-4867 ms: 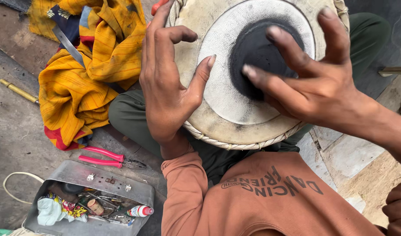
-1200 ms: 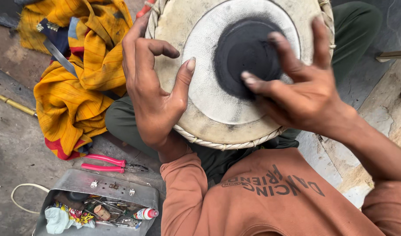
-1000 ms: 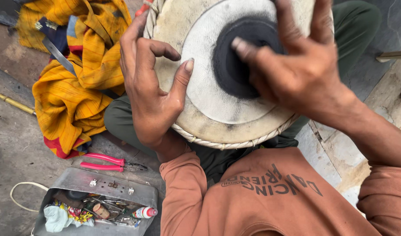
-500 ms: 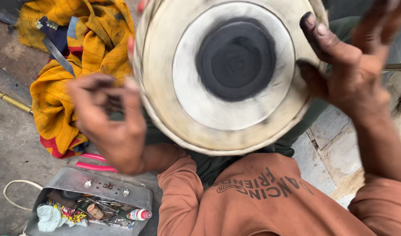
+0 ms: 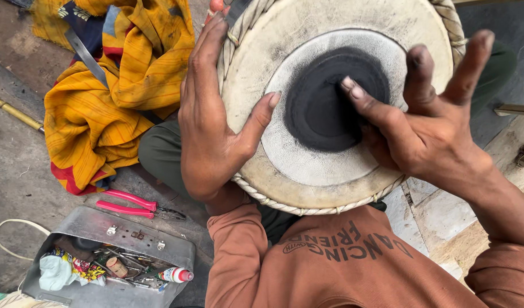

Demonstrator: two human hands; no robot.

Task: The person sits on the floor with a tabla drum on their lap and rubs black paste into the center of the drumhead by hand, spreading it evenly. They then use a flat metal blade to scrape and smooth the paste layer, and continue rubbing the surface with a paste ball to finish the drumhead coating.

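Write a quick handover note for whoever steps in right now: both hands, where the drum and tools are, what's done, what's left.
Left hand: flat on the rim of the round, rope-laced hand drum, thumb on its pale skin, steadying it on the lap.
Right hand: fingertip pressed on the black centre patch, other fingers lifted.
Pink-handled pliers lie on the floor by the yellow cloth; open grey metal box of small parts sits below them.
Done: drum braced. Left: cannot tell from this view.

A single head-worn camera looks steeply down, close over the person's lap. The drum (image 5: 336,108) fills the upper centre of the frame, an open metal toolbox (image 5: 111,259) sits lower left, and yellow cloth (image 5: 113,97) upper left.
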